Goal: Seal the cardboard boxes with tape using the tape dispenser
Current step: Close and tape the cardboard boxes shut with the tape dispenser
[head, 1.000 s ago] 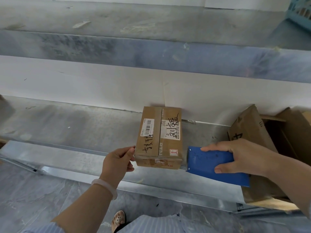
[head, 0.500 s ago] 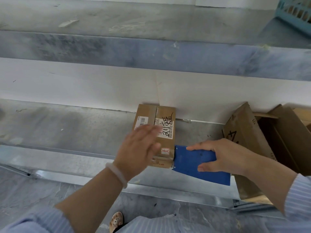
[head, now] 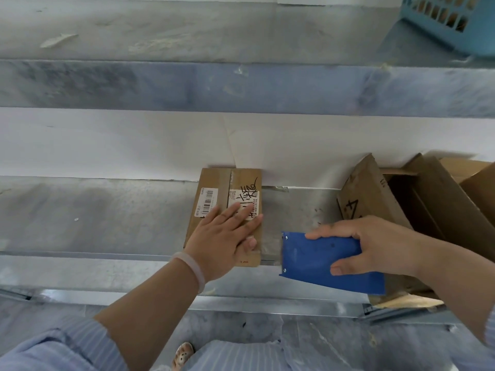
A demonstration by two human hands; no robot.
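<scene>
Cardboard box at frame centre, flaps closed, taped, on metal shelf.
Left hand lies flat on box top, fingers straight. Right hand wraps blue tape dispenser, just right of box, not touching. 1 open carton at right: interior dark, contents unreadable. Blue basket upper right.

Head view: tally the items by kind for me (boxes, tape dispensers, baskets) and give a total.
Cardboard boxes: 2 certain, the small labelled box and the open box; the cardboard piece at the far right edge may be a third.
Tape dispensers: 1, the blue tape dispenser.
Baskets: 1, the blue basket.
Total: 4 certain.
</scene>
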